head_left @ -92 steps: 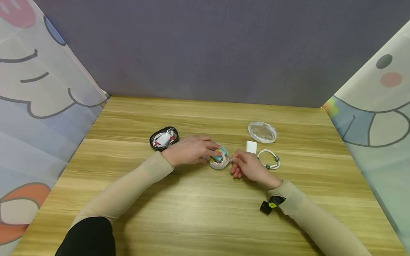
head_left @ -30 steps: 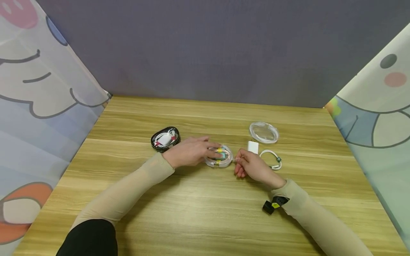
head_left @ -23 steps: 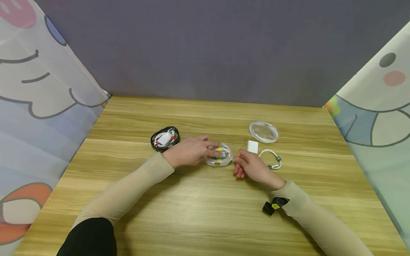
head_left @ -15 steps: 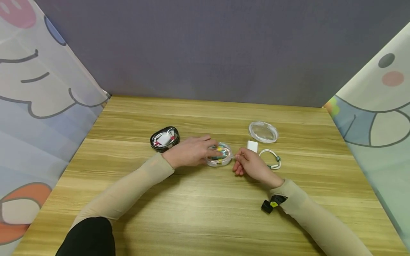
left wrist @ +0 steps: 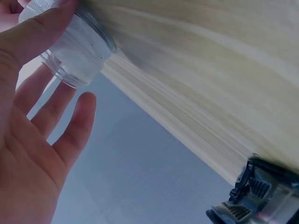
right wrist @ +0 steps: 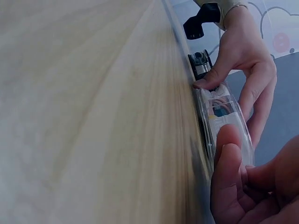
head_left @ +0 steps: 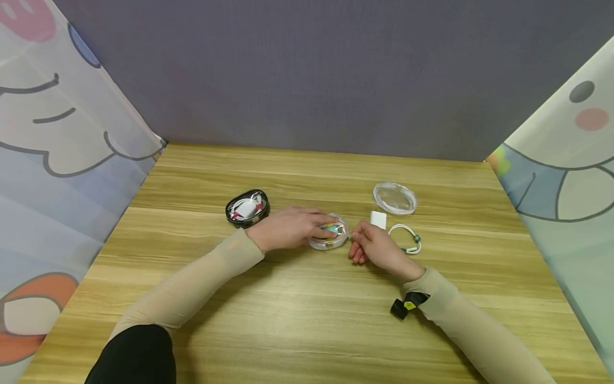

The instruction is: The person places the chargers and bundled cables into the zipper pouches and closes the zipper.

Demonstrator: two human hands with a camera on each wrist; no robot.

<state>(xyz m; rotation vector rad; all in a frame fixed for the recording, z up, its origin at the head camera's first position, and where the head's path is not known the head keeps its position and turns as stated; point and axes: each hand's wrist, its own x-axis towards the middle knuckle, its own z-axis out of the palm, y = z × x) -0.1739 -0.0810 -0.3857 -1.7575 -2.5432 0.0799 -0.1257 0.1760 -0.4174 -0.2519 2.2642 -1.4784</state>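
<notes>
At the middle of the table, my left hand (head_left: 290, 228) holds a clear oval case (head_left: 330, 246), its thumb on one side and fingers across the top. Inside the case show a teal piece, some yellow and a coiled cable. My right hand (head_left: 376, 248) pinches a small clear tab at the case's right end, thumb against forefinger. In the right wrist view the case (right wrist: 224, 116) stands low over the wood between both hands. The left wrist view has its clear side wall (left wrist: 77, 56) under the thumb.
Left of the hands lies a black-rimmed case (head_left: 247, 208) with a white charger and cable inside. On the right are a white charger block (head_left: 378, 219), a coiled white cable (head_left: 405, 250) with green ends and another clear oval case (head_left: 394, 198). A grey panel (head_left: 307, 80) stands behind the table.
The clear case has shifted slightly right along with the right hand. My left fingers have moved on its top and now lie straighter across it. The other items have stayed put.
</notes>
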